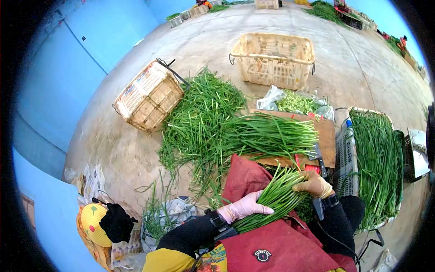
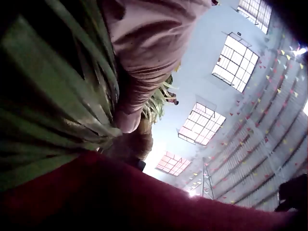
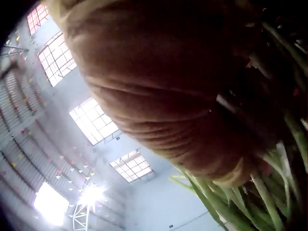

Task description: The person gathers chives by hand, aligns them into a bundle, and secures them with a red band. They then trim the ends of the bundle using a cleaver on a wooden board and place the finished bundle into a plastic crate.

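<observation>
- Your L hand (image 1: 247, 207), pinkish glove, grasps the green bundle (image 1: 274, 199) w/ thumb laid across the top; firm but light is best, as stalks prob. bruise if squeezed.
- Your R hand (image 1: 313, 185), tan glove, grips the same bundle nr its upper end; its far side's hidden, so can't tell how deep the fingers go.
- Bundle's btwn both hands, slanting over the red apron (image 1: 281, 240) on your lap, just this side of the board (image 1: 328, 136). Support both ends so the middle won't sag or fan out.
- To even it up, use L hand as anchor & small nudges w/ R; ease stray blades into line, don't yank.
- Watch the knife (image 1: 322, 167): it's at the board's near edge, close to R hand.
- Laid stalks (image 1: 276, 133) cover much of the board; don't drag the bundle across, they'd prob. tangle.
</observation>
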A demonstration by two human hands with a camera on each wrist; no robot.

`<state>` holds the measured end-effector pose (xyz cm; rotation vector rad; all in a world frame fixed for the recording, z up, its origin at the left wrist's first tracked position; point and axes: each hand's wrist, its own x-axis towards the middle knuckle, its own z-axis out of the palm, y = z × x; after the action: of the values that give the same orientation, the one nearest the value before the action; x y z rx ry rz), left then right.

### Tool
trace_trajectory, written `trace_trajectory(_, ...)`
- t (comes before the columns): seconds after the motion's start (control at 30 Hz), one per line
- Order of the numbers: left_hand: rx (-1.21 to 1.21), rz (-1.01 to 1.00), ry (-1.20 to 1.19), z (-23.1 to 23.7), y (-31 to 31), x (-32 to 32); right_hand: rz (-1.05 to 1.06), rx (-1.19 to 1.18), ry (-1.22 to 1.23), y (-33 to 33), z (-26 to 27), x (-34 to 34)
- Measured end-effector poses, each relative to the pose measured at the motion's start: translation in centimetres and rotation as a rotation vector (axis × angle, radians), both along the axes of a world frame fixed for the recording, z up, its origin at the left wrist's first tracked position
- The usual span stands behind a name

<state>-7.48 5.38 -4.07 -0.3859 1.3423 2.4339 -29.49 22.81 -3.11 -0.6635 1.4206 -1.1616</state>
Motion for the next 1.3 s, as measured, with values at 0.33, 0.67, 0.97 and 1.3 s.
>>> trace_trajectory(0.33,-0.215,0.033,0.012,0.6,-0.5,0.0,-0.354,-0.187,0.184,0.2,-4.9,1.1)
trace_trajectory(0.67,0.034,0.179,-0.059,-0.1,-1.6,1.6,-0.278,-0.015,0.231,7.0,-4.1,-1.1)
trace_trajectory(0.97,0.02,0.174,-0.067,-0.2,-1.7,1.9,-0.284,0.008,-0.533,3.9,-14.9,7.3)
trace_trajectory(1.3,-0.036,0.179,-0.095,1.3,-0.8,0.8,-0.441,-0.502,-0.631,-0.3,-2.6,8.9)
